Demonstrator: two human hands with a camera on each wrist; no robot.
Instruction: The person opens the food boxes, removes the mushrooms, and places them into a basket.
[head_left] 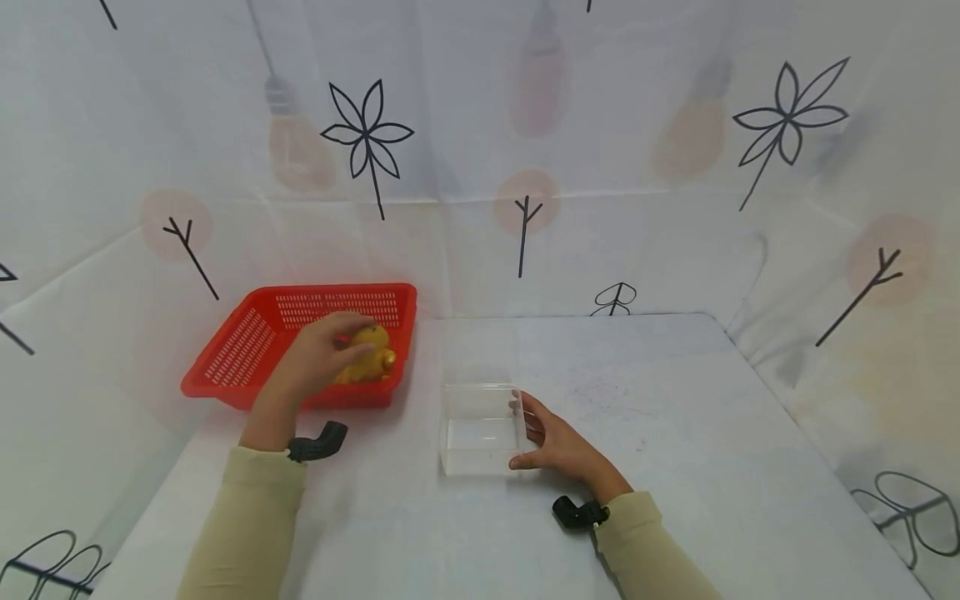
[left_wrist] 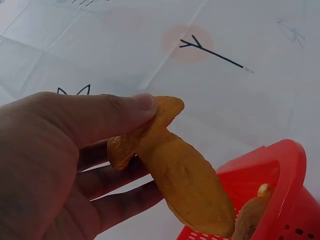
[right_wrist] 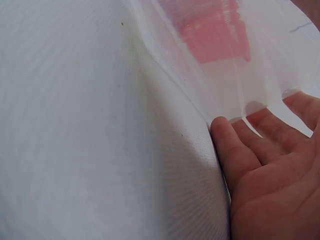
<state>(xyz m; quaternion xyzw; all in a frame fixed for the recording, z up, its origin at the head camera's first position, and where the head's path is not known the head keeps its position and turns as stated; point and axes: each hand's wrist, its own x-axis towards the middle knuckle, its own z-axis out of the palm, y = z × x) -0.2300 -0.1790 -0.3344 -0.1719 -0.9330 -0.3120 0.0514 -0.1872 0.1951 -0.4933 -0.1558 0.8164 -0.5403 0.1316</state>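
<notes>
My left hand (head_left: 318,354) is over the right part of a red plastic basket (head_left: 225,390). Between thumb and fingers it pinches a knobby yellow-orange ginger root (left_wrist: 187,180), whose thick end points down toward the basket in the left wrist view. Part of another yellow-brown piece (left_wrist: 252,217) shows inside the basket there. A clear rectangular plastic box (head_left: 480,462) stands on the table to the basket's right. At the box's right wall, my right hand (head_left: 558,446) holds it, thumb near the front corner and fingers farther back. The right wrist view shows fingertips against the translucent wall.
A white cloth covers the table (head_left: 675,467), whose far edge meets a patterned white backdrop (head_left: 450,250). The basket stands at the table's back left, close to the backdrop. Dark wrist-worn devices (head_left: 318,442) sit on both wrists.
</notes>
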